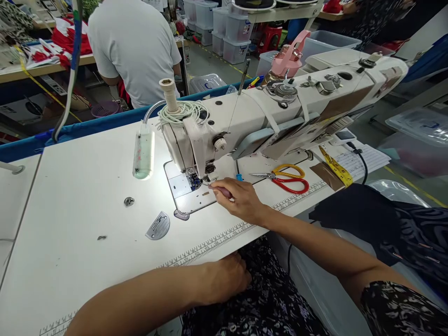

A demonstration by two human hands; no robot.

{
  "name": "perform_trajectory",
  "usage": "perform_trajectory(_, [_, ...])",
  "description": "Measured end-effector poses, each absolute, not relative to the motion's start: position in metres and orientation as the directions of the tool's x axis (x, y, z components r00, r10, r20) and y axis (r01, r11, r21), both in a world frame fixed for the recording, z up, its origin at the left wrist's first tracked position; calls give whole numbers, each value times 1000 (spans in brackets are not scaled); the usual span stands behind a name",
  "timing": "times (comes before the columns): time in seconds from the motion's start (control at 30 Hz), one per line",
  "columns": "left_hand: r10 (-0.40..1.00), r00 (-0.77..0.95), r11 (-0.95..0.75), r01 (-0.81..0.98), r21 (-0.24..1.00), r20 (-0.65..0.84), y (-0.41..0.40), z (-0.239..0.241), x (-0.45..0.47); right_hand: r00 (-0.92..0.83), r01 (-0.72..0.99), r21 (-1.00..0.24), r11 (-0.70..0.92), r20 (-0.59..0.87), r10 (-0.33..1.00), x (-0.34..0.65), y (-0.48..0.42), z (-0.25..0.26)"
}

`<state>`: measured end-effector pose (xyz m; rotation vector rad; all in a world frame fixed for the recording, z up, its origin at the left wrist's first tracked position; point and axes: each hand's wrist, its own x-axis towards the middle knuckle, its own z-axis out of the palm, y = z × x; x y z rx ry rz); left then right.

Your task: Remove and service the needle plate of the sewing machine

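My right hand (240, 198) is closed around the reddish-brown handle of a small screwdriver (226, 192), whose thin shaft points left into the needle area of a white sewing machine (241, 112). The machine's bed (180, 186) is uncovered under the needle, showing dark parts inside. A half-round metal needle plate (158, 226) lies loose on the white table, left of the bed. Farther left is a small metal presser-foot-like part (129, 201). My left hand (227, 278) is curled at the table's front edge, over my lap; its fingertips are hidden.
Scissors with yellow and red handles (285, 178) lie right of my right hand. Beyond them are a yellow measuring tape (336, 166) and a paper sheet (366, 161). A lit lamp (143, 151) hangs beside the machine head. A person in a grey shirt (135, 51) sits ahead.
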<state>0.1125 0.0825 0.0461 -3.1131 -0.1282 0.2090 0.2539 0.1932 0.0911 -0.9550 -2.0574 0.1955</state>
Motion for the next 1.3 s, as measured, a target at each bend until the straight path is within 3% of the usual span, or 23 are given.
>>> perform_trajectory(0.1, [94, 989, -995, 91, -28, -111, 82, 47, 112, -318, 515, -516, 684, 626, 712, 255, 193, 94])
perform_trajectory(0.37, [99, 989, -995, 96, -29, -106, 83, 44, 112, -323, 600, -478, 641, 588, 741, 258, 195, 91])
perform_trajectory(0.6, [93, 989, -995, 90, -35, -112, 83, 47, 112, -237, 480, -668, 569, 525, 817, 259, 191, 90])
perform_trajectory(0.7, [97, 992, -995, 94, -34, -85, 82, 44, 112, -234, 515, -612, 600, 573, 785, 262, 191, 89])
perform_trajectory(0.8, [88, 993, -996, 86, -35, -80, 82, 43, 111, -246, 561, -604, 566, 531, 811, 263, 193, 86])
perform_trajectory(0.9, [88, 992, -995, 84, -45, -91, 83, 46, 111, -211, 537, -706, 461, 417, 884, 263, 197, 86])
perform_trajectory(1.0, [93, 991, -995, 87, -57, -95, 83, 48, 111, -168, 410, -845, 344, 300, 939, 261, 198, 90])
perform_trajectory(1.07, [94, 991, -995, 89, -50, -93, 83, 47, 110, -183, 336, -877, 342, 295, 938, 260, 198, 95])
perform_trajectory(1.2, [90, 993, -995, 87, -44, -83, 82, 46, 109, -190, 461, -750, 474, 439, 878, 260, 195, 104])
perform_trajectory(1.3, [86, 993, -995, 82, -55, -78, 83, 50, 108, -218, 565, -668, 484, 445, 869, 263, 197, 103])
